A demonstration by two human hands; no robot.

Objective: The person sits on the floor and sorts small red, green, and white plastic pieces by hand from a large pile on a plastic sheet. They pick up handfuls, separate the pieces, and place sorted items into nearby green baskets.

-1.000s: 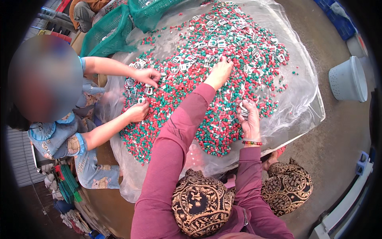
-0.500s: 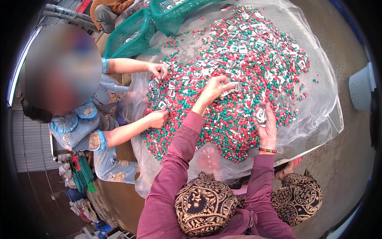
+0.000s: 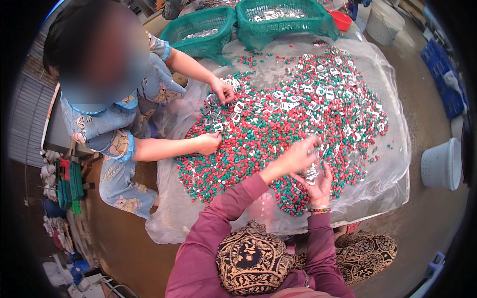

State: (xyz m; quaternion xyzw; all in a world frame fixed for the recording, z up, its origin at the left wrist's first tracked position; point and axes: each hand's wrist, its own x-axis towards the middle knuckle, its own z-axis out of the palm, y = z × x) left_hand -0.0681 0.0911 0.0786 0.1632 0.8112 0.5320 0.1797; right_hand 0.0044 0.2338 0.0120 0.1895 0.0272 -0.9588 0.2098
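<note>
A wide pile of small red, green and white pebble-like pieces [image 3: 253,164] covers the table, with white and metallic slotted buckles [image 3: 288,106] scattered through it. My right hand [image 3: 320,189], palm up with fingers curled, cradles several metallic buckles [image 3: 311,174] low over the pile. Just above and beside it is my left hand [image 3: 298,156], its fingers smeared by motion, so what they hold is unclear. Across the pile's left side, a co-worker's near hand [image 3: 208,143] pinches at a white buckle [image 3: 218,127]. The co-worker's far hand [image 3: 222,92] reaches over other buckles.
A translucent sheet [image 3: 171,203] lies under the pile. Green baskets [image 3: 226,37] with white pieces stand at the back, beside a red bowl [image 3: 340,21] and a white bucket [image 3: 385,22]. Blue crates [image 3: 443,79] and a pale blue bin [image 3: 441,164] are at the right.
My left hand has moved from the pile's middle toward my right hand, which still holds buckles. The whole view has shifted, showing more of the far side.
</note>
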